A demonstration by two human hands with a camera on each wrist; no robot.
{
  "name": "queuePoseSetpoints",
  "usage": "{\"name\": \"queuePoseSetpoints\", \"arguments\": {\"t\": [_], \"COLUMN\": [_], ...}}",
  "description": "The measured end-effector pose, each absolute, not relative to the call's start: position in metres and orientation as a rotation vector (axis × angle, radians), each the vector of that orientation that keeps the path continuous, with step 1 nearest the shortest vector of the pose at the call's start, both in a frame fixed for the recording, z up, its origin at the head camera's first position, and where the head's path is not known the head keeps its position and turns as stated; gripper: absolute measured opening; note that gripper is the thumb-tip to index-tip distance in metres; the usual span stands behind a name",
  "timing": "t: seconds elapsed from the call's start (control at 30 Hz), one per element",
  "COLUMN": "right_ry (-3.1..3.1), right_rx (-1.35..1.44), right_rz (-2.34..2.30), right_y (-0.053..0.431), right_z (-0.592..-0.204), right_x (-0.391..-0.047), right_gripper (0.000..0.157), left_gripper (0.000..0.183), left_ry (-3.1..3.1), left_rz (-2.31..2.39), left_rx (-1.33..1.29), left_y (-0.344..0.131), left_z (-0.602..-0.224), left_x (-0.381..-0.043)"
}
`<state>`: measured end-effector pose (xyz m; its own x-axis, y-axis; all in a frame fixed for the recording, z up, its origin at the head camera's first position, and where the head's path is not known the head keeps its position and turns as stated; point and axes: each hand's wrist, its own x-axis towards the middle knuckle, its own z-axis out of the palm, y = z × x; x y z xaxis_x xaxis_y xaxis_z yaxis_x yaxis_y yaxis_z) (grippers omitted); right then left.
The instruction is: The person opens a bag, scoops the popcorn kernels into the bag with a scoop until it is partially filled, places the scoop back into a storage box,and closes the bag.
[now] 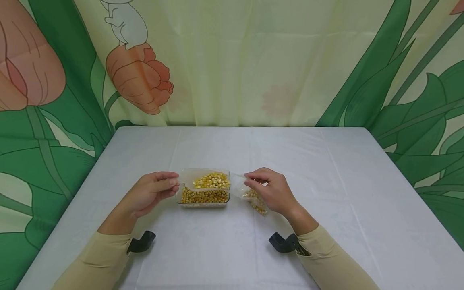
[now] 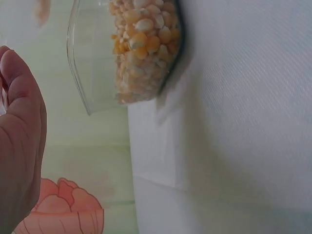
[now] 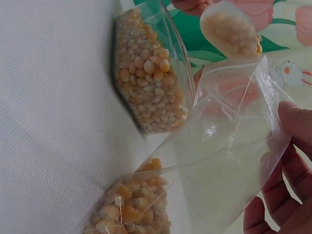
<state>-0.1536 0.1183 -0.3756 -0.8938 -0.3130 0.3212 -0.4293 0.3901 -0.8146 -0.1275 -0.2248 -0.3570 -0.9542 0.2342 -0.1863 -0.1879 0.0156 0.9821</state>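
Note:
My left hand (image 1: 154,192) pinches the end of a clear plastic scoop (image 1: 187,177) loaded with yellow corn kernels (image 1: 213,181). The scoop hangs over a clear rectangular container (image 1: 203,205) that holds more kernels (image 3: 146,73). In the right wrist view, the scoop's kernels are near the mouth of a clear plastic bag (image 3: 219,141). The fingers and thumb of my right hand (image 1: 273,193) pinch that bag by its upper edge, to the right of the container. Kernels (image 3: 134,204) lie in the bag's bottom, which rests on the table. The left wrist view shows little of the scoop.
A white cloth covers the table (image 1: 308,161). Behind it hangs a printed curtain (image 1: 235,60) with flowers and leaves. Black wrist mounts (image 1: 142,242) stick out from both sleeves, low over the table.

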Motion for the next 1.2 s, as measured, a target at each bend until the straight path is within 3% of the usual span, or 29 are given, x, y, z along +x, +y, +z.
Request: {"name": "queuePoseSetpoints", "arguments": {"t": [1.2], "right_ry": [-2.537], "right_rx": [0.668], "right_rz": [1.509], "right_y": [0.119], "right_z": [-0.373], "right_x": [-0.152], "right_gripper": [0.019], "left_gripper": [0.035], "left_ry": [2.045], "left_rz": [1.96], "left_rx": [0.05], "left_y": [-0.195], "left_z": [-0.354], "left_x": [-0.134]}}
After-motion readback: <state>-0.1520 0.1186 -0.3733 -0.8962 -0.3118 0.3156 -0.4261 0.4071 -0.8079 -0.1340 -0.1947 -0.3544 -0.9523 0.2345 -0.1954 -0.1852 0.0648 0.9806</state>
